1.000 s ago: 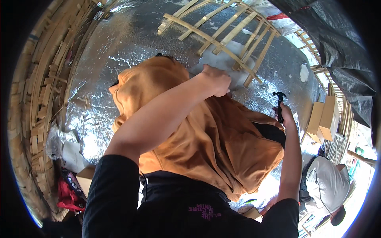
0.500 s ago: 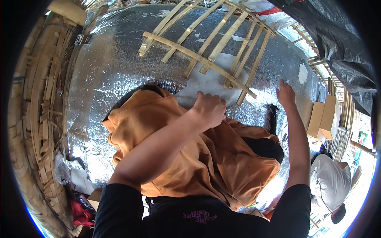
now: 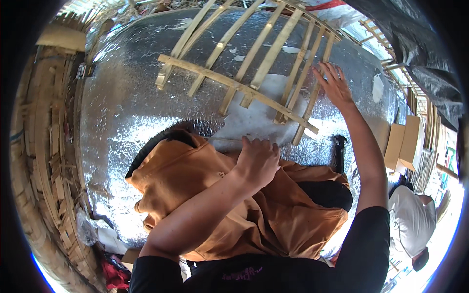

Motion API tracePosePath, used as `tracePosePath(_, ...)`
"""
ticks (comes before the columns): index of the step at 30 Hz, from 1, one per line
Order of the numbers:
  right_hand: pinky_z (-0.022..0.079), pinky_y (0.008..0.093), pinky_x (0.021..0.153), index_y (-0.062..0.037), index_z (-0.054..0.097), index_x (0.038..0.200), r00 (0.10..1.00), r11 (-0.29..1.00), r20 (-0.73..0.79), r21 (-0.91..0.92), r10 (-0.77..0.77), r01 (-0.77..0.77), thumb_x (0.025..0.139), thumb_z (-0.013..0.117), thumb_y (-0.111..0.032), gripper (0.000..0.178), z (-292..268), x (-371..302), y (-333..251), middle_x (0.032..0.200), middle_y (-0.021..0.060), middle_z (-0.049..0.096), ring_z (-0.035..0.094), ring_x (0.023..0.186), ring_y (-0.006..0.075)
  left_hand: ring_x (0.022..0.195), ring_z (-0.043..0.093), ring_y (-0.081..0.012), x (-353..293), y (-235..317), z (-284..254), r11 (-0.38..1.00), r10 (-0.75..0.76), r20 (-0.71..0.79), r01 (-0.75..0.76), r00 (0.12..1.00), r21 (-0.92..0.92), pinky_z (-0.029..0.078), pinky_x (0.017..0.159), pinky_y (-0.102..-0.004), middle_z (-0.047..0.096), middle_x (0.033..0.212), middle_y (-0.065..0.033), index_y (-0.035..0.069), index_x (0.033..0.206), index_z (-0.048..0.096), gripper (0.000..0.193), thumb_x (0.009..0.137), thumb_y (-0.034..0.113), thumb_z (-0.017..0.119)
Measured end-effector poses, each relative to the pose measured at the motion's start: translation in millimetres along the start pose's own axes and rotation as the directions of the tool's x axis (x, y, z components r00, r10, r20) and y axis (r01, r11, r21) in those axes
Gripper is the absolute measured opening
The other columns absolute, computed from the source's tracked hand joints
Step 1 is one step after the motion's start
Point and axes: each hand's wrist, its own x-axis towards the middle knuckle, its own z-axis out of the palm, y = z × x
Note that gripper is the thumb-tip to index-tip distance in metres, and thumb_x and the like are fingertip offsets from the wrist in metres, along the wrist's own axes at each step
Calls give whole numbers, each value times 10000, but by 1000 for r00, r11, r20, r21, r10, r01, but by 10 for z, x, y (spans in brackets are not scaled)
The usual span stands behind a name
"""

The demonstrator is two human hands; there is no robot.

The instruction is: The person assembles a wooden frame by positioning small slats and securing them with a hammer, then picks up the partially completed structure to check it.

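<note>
My left hand (image 3: 259,163) is closed in a fist above the brown-orange cloth (image 3: 205,180) over my lap. A thin, pale rod-like thing (image 3: 222,139) sticks out from the left side of the fist; its kind is hard to make out. Ahead lies a slatted bamboo frame (image 3: 234,84), with several long slats fixed to a crosspiece. Raised near its right-hand slats is my right hand (image 3: 335,87), fingers spread and nothing held. Whether the fingertips touch a slat, I cannot tell.
A silvery foil sheet (image 3: 132,93) covers the floor, with a worn white patch. A dark elongated object (image 3: 339,154) lies right of my lap. Bamboo walling (image 3: 46,127) is on the left. Cardboard boxes (image 3: 403,144) and another person (image 3: 413,219) in a light shirt are on the right.
My right hand has moved forward and left toward the frame, its fingers spreading. The left fist stays over my lap. The view has shifted a little.
</note>
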Motion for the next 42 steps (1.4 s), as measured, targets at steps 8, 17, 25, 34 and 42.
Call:
tracePosePath(8, 317, 489, 1184, -166, 384, 1527, 1000, 1000, 18, 9, 23, -23, 843, 653, -34, 746, 14, -41, -60, 1568, 99, 325, 324, 1450, 278, 1025, 664, -301, -1, 9, 9, 999, 30, 9, -30, 1000, 43, 459, 956, -573, 662, 1151, -121, 47, 1297, 611, 546, 897, 413, 677)
tracePosePath(17, 382, 466, 1129, -113, 445, 1457, 999, 999, 30, -24, 44, -43, 894, 606, -58, 588, 168, 53, 579, 1514, 135, 392, 409, 1383, 316, 1079, 638, -304, 64, 60, 34, 998, 34, 33, -36, 999, 55, 442, 982, -552, 653, 1173, -132, 39, 1301, 609, 545, 901, 404, 671)
tracePosePath(25, 419, 504, 1090, 26, 555, 1351, 706, 593, 74, 485, 704, -643, 1039, 338, -507, 656, 1365, 811, 1967, 1414, 262, 535, 490, 1323, 449, 1094, 615, -313, 8, 87, 49, 1000, 5, -19, -5, 1000, 24, 419, 1002, -560, 632, 1177, -148, 28, 1286, 617, 542, 896, 401, 670)
tracePosePath(34, 429, 467, 1028, 92, 540, 1345, 449, 83, 499, 596, 741, -799, 972, 421, -590, 786, 2085, 1428, 2165, 1323, 316, 537, 532, 1230, 418, 1031, 610, -311, -33, 81, 54, 977, -98, 108, 76, 989, 198, 415, 1000, -569, 622, 1099, -146, 37, 1277, 626, 524, 895, 396, 653)
tracePosePath(42, 519, 421, 944, -57, 686, 1145, 363, -225, 694, 602, 622, -766, 953, 527, -587, 586, 1424, 1194, 1835, 1150, 145, 687, 660, 1046, 237, 983, 630, -266, 8, 76, 109, 983, -85, 52, 75, 995, 166, 432, 971, -545, 656, 1038, -104, 37, 1163, 675, 373, 890, 285, 619)
